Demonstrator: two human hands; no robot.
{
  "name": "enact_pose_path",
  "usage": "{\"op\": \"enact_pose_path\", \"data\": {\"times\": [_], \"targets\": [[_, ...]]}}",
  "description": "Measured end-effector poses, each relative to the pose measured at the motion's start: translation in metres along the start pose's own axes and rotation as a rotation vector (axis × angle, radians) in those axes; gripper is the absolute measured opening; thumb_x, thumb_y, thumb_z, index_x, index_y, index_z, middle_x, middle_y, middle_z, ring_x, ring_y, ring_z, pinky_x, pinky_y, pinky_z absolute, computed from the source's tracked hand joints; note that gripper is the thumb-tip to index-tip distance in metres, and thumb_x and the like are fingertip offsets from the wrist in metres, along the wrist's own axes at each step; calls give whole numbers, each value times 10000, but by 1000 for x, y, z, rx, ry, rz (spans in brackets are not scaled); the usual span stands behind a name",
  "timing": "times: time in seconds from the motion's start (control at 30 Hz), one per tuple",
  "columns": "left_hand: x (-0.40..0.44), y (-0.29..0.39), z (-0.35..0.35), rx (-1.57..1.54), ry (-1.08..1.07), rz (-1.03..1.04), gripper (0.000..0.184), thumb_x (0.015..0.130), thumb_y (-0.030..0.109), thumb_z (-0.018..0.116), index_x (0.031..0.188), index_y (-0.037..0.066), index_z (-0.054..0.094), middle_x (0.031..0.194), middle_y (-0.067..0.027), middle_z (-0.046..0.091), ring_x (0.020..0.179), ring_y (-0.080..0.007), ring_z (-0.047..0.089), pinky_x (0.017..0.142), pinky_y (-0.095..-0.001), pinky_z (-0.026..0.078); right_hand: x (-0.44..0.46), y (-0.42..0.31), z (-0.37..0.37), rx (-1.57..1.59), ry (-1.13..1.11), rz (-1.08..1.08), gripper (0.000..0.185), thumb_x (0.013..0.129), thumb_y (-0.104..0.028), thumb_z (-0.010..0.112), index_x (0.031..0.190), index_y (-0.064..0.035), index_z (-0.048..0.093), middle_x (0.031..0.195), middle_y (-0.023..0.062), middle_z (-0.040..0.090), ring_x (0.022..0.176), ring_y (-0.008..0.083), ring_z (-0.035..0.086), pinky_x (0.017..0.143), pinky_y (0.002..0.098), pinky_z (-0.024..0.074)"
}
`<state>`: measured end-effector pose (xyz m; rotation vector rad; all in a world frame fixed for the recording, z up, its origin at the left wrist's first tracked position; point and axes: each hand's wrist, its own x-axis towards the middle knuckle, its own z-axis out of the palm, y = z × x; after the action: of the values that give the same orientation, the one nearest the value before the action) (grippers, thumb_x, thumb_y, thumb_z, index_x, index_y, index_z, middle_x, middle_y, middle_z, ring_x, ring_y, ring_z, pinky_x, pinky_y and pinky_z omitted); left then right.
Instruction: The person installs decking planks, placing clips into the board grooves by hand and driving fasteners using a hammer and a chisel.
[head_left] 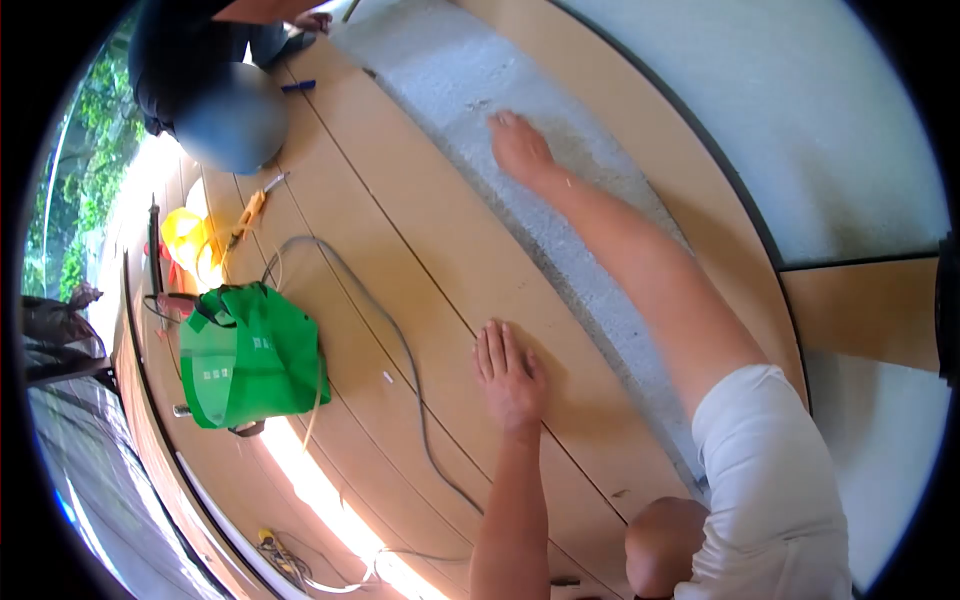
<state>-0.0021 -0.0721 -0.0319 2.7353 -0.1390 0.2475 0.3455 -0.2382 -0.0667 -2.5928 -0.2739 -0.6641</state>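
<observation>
Down on the brown boards (440,210), the left hand (512,392) lies flat, palm down, its fingers straight and slightly spread, holding nothing that shows. Farther forward, the right hand (522,150) is over the grey concrete strip (450,70), which runs between the boards and another brown band at the right. Its fingers are curled — their undersides are hidden, so I cannot tell whether they pinch anything or touch the concrete. Some small debris (478,104) lies just beside those fingertips.

A white sleeve (770,480) covers the right upper arm; a bare knee (665,548) is partly hidden behind it. The left forearm is cut off by the bottom edge, and a dark object (565,581) near it is too small to identify.

At the upper left, another person (185,55) is cut off by the top edge, with the head blurred out. A blue object (299,87) near them is hard to make out, as is a bright yellow item (185,235) beside an orange-handled tool (250,213).

Near a grey cable (404,345) stands a green bag (275,365), its contents hidden. White writing shows on its side — too small and blurred to read.
</observation>
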Motion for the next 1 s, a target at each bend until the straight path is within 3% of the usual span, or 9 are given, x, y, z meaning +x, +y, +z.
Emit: {"op": "enact_pose_path", "data": {"times": [0.1, 0.2, 0.27, 0.3, 0.33, 0.43, 0.63, 0.87, 1.0], "targets": [[-10, 2, -10, -44, -55, -29, 502, 970, 174, 550, 1438, -8, 552, 1550, -182, 487, 1457, -374, 422, 1227, -527, 301, 42, 11, 31, -160, -40, -117, 521, 906, -65, 558, 1422, -128, 595, 1454, 233, 534, 1309, 396, 544, 1049, 479, 510], [-1, -1, -3, -61, -41, -47, 486, 969, 158, 544, 1421, -21, 562, 1548, -184, 489, 1458, -375, 420, 1228, -529, 299, 58, 19, 42, -141, -292, -51, 459, 917, -72, 513, 1346, -157, 651, 1436, 213, 565, 1319, 394, 545, 1074, 472, 491], [-10, -2, -4, -74, -63, -61, 482, 967, 155, 544, 1413, -25, 567, 1549, -182, 487, 1460, -374, 417, 1229, -530, 297, 57, 12, 18, -313, -391, -108, 293, 913, -124, 574, 1175, -124, 706, 1205, 173, 658, 1153, 383, 616, 946, 510, 538], [-10, -3, -1, -83, -40, -48, 475, 964, 149, 544, 1404, -27, 573, 1548, -183, 487, 1461, -375, 415, 1229, -530, 296, 47, 10, 10, -311, -405, -114, 293, 913, -124, 574, 1175, -124, 706, 1205, 173, 658, 1153, 383, 616, 946, 510, 538], [-10, -3, 2, -90, -12, -41, 468, 961, 143, 544, 1395, -30, 580, 1547, -183, 487, 1461, -376, 413, 1229, -530, 296, 30, 5, 0, -212, -291, -65, 239, 918, -127, 574, 1116, -114, 708, 1129, 157, 669, 1098, 369, 634, 909, 506, 543], [-8, -2, -3, -138, 8, -39, 425, 956, 66, 540, 1362, -50, 588, 1504, -217, 517, 1439, -409, 425, 1212, -544, 312, -35, -5, -38, 132, -96, 29, 191, 947, -162, 597, 1102, -106, 695, 1043, 138, 690, 987, 332, 672, 850, 460, 553], [-15, -9, 12, -193, 110, -7, 424, 941, 82, 549, 1348, -21, 616, 1510, -202, 513, 1445, -399, 426, 1215, -538, 323, -265, -48, -219, 607, -278, 623, 241, 927, -79, 739, 1153, -37, 666, 1022, 85, 723, 941, 173, 705, 857, 313, 560], [-17, -27, 38, -124, 350, 166, 346, 983, 67, 559, 1311, 6, 655, 1447, -210, 579, 1320, -427, 547, 1118, -512, 449, -473, -63, -349, 568, -327, 792, 239, 898, 9, 744, 1125, -16, 675, 1025, 88, 706, 916, 159, 701, 812, 297, 572], [-20, -38, 34, -203, 222, 84, 348, 1042, 192, 549, 1303, 3, 681, 1454, -210, 578, 1342, -375, 547, 1112, -451, 455, -530, -69, -376, 526, -338, 776, 242, 883, -15, 759, 1109, -21, 672, 981, 105, 687, 884, 189, 700, 787, 319, 564]]}}
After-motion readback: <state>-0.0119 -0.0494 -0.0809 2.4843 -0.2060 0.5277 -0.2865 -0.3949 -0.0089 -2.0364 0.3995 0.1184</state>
